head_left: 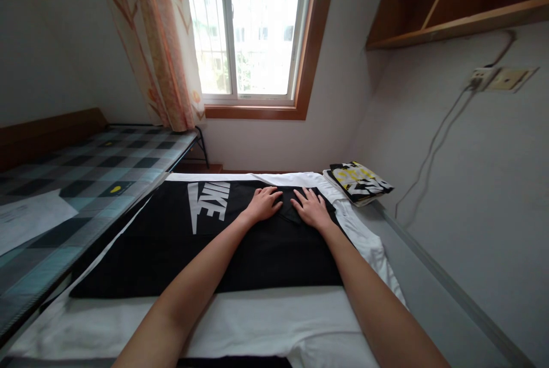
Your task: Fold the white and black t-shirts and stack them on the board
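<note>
A black T-shirt [150, 248] with a large white NIKE print lies spread flat, sideways to me, over a white cloth [257, 316]. Near its far edge, my left hand [262, 204] rests palm down on the fabric, fingers stretched out and slightly apart. Just to the right, my right hand [312, 208] also lies on the shirt with its fingers spread. Between the two hands, a small part of the black fabric appears folded over. Neither hand grips anything; both forearms reach across the shirt from the near side.
At the far right corner sits a folded black, white and yellow garment [359, 181], close to the wall. Left stands a bed with a checked mattress [141, 154] and a white paper [36, 219] on it. A cable [433, 142] hangs from the wall socket; a wooden shelf [463, 25] juts out above.
</note>
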{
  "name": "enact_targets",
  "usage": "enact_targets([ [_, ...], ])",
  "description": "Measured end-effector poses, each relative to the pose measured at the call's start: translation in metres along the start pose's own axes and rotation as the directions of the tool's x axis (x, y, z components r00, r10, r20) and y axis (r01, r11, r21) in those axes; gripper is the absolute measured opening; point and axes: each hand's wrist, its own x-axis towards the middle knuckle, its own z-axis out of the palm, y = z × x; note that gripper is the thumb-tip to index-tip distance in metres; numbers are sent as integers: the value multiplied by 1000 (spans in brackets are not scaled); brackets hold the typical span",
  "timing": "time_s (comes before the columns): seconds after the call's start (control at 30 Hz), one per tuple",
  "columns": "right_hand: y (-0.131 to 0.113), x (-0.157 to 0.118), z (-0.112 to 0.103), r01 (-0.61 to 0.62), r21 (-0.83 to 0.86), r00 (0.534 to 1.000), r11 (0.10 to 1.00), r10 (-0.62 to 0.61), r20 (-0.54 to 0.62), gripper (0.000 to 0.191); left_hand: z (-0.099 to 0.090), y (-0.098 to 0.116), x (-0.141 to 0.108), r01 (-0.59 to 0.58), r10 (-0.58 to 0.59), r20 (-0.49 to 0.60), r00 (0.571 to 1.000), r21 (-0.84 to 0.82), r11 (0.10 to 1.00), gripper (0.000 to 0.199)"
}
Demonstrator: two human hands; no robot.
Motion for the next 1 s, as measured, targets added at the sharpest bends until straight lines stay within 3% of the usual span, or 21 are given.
enact_targets([
  [0.13,6,6,0,-3,2,1000,1000,3,20,61,0,-1,0,31,-30,85,996,-17,999,48],
  [0.33,5,9,-1,-18,-8,999,1000,18,42,61,2,-2,1,49,-50,106,993,9,999,50],
  [0.5,4,8,-1,-17,-15,999,1000,18,35,60,1,-5,1,62,-63,70,996,13,998,50],
  [0.73,6,8,2,-11,-12,1000,1000,11,26,60,-6,-30,3,198,-197,-39,980,7,980,48],
  [0.9,4,2,1,25,30,987,999,-20,-162,52,-11,-31,2,244,-236,-176,956,24,969,36],
  [1.0,3,-1,1,64,55,970,996,-49,-239,46,-11,-27,1,258,-244,-183,952,55,965,33],
])
